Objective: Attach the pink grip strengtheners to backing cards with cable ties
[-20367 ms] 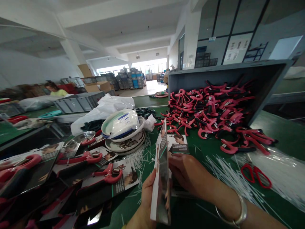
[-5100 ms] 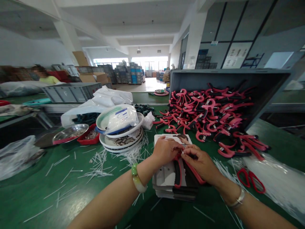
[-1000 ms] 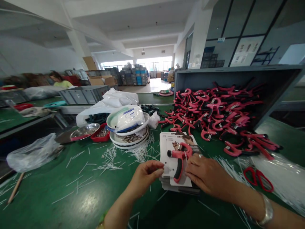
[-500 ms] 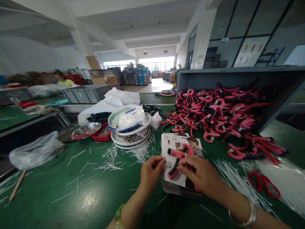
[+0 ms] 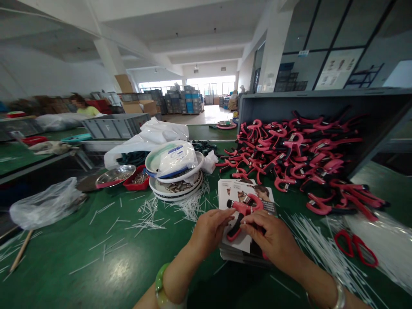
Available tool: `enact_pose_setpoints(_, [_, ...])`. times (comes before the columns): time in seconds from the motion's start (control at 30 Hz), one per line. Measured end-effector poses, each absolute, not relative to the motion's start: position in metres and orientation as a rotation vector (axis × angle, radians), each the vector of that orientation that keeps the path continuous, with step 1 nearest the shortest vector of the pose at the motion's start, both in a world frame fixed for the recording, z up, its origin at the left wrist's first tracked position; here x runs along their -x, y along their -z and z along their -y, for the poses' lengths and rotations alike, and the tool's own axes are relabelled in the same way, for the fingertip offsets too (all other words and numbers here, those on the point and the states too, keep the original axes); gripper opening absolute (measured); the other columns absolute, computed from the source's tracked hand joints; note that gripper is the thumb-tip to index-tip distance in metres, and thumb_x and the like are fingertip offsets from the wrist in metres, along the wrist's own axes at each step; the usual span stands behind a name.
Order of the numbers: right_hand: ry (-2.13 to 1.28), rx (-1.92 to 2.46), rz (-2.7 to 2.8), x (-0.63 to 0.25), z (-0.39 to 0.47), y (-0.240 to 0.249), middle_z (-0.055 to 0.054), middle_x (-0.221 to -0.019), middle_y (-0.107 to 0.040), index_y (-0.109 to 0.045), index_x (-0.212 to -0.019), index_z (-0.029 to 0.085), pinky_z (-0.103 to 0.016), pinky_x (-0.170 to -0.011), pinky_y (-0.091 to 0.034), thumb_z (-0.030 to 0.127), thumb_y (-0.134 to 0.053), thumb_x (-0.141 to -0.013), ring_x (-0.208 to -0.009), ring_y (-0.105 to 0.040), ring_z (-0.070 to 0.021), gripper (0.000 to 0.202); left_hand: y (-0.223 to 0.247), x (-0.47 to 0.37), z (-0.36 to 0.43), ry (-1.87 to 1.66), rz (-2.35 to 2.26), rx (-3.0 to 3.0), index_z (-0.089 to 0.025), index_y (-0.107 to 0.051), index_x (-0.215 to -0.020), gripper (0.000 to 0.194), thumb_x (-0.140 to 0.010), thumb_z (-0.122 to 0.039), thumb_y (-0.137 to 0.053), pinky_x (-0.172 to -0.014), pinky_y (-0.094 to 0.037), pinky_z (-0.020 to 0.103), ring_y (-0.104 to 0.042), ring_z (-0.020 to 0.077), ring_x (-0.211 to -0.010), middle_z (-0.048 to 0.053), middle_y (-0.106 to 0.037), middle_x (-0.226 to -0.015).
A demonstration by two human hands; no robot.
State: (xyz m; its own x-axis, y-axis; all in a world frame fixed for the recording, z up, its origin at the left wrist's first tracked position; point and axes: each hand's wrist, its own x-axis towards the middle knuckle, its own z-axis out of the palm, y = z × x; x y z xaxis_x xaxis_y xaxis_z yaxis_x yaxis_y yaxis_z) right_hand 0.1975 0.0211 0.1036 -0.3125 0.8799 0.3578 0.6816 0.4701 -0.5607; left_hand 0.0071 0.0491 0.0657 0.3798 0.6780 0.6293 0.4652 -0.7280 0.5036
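Observation:
A pink plier-like tool (image 5: 246, 207) with black grips lies on a printed card (image 5: 240, 193) atop a stack of cards. My right hand (image 5: 272, 236) rests over the right side of the stack, its thumb and fingers closed around one of the tool's handles, which is partly hidden. At the tool's left side, my left hand (image 5: 210, 231) has its fingers brought together in a pinch near the black-tipped end. What sits between those fingertips is too small to make out. Thin white ties (image 5: 322, 240) lie to the right of my right hand.
A grey crate (image 5: 322, 92) tipped on its side spills similar pink tools (image 5: 289, 150). Red-handled scissors (image 5: 355, 249) lie at right. Stacked white bowls (image 5: 175, 193), a red tray (image 5: 137, 182) and a metal dish (image 5: 116, 176) stand at left. A person (image 5: 86, 109) is far off.
My left hand has moved right and slightly up, bringing its fingers over the card beside the tool. My right hand stays nearly where it was.

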Motion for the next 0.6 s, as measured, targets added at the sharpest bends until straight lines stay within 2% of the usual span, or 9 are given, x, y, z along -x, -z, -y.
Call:
enact_pose_setpoints(0.1, [-0.424, 1.287, 2.091, -0.1974, -0.0213, -0.1044, -0.003, -0.081, -0.068, -0.065, -0.08, 0.023, -0.03, -0.07, -0.046, 0.031, -0.051, -0.087, -0.08, -0.061, -0.0188, 0.017, -0.0639, -0.008, -0.0474, -1.284, -1.086, -2.435, -0.017, -0.062, -0.106, 0.024, -0.088, -0.016, -0.048, -0.065, -0.054, 0.024, -0.067, 0.0139, -0.068, 0.005, -0.073, -0.079])
enact_pose_setpoints(0.2, [-0.44, 1.286, 2.102, -0.1973, -0.0222, -0.105, -0.002, -0.08, -0.066, -0.065, -0.08, 0.023, -0.03, -0.07, -0.045, 0.031, -0.051, -0.088, -0.079, -0.06, -0.0182, 0.018, -0.0643, -0.0102, -0.0464, -1.257, -1.07, -2.513, -0.018, -0.066, -0.094, 0.018, -0.087, -0.016, -0.05, -0.065, -0.053, 0.023, -0.067, 0.0149, -0.071, 0.005, -0.073, -0.083])
enact_pose_setpoints(0.33, [-0.461, 1.285, 2.107, -0.1978, -0.0226, -0.1042, -0.002, -0.079, -0.065, -0.064, -0.079, 0.022, -0.03, -0.07, -0.043, 0.031, -0.051, -0.088, -0.078, -0.058, -0.0177, 0.018, -0.0701, -0.011, -0.0472, -1.236, -0.972, -2.581, -0.02, -0.066, -0.099, 0.02, -0.086, -0.016, -0.051, -0.067, -0.053, 0.022, -0.068, 0.0151, -0.079, 0.006, -0.072, -0.092])
enact_pose_setpoints(0.6, [-0.499, 1.264, 2.091, -0.1993, -0.0202, -0.1036, -0.003, -0.079, -0.064, -0.063, -0.079, 0.021, -0.03, -0.07, -0.043, 0.031, -0.05, -0.089, -0.079, -0.058, -0.0182, 0.02, -0.0716, -0.01, -0.0469, -1.266, -0.984, -2.599, -0.019, -0.067, -0.101, 0.022, -0.087, -0.016, -0.05, -0.062, -0.051, 0.019, -0.067, 0.0131, -0.073, 0.006, -0.072, -0.087])
